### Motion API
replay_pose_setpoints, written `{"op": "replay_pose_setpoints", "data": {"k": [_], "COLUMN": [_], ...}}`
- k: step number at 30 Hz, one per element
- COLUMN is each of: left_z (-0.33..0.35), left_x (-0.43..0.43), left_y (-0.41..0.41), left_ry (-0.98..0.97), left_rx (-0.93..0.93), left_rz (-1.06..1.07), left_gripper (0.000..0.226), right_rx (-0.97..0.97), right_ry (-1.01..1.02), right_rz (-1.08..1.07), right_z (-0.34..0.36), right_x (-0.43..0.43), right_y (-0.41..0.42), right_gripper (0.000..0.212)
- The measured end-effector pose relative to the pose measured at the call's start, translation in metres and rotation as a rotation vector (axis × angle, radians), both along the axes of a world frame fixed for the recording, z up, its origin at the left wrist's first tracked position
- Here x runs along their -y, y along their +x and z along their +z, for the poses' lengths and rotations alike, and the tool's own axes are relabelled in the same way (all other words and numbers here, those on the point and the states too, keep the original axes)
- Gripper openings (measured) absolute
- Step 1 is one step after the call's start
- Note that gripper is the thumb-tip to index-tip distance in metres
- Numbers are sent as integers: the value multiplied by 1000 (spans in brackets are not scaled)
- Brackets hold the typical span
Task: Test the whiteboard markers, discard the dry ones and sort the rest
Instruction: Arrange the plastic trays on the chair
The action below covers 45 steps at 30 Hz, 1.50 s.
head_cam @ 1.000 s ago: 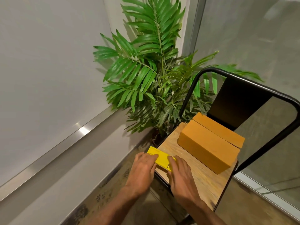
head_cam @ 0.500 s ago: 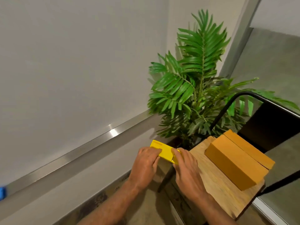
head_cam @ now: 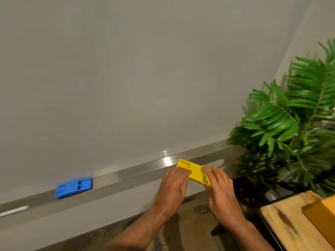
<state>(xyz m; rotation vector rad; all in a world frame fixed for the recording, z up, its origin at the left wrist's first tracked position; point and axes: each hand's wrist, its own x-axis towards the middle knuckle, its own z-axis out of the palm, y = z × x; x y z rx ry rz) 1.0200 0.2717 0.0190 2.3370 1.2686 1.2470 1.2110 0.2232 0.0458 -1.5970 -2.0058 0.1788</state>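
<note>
Grips are holding one yellow holder (head_cam: 194, 172) in the air, close to the metal ledge (head_cam: 126, 173).
Left grip (head_cam: 172, 189) and right grip (head_cam: 220, 192) are each curling fingers over one end of it. One blue holder (head_cam: 73, 188) is lying on the ledge under the whiteboard (head_cam: 126, 69), well apart to the left, with bare ledge running between. One plant (head_cam: 293, 127) is crowding the right edge. One orange box (head_cam: 319, 214), cut off by the frame, is sitting on the worktop (head_cam: 282, 220).

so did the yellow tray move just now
Yes: off the wooden seat, leftward. The left hand and right hand hold the yellow tray by the metal ledge.
</note>
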Motion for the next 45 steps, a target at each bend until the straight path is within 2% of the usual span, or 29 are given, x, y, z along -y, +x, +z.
{"op": "replay_pose_setpoints", "data": {"k": [11, 20, 29, 45], "left_z": [-23, -59, -96, -131], "left_x": [-16, -31, -37, -45], "left_y": [-157, -245, -297, -325], "left_ry": [-115, -168, -335, -490], "left_rx": [26, 56, 56, 14], "left_rz": [306, 486, 593, 606], "left_gripper": [28, 30, 29, 32], "right_rx": [7, 14, 91, 167], "right_ry": [-3, -26, -93, -216], "right_rz": [238, 327, 371, 286], "right_z": [-25, -64, -104, -152], "right_x": [-74, -114, -136, -145], "right_y": [-159, -256, -322, -362], "right_gripper": [64, 67, 77, 78]}}
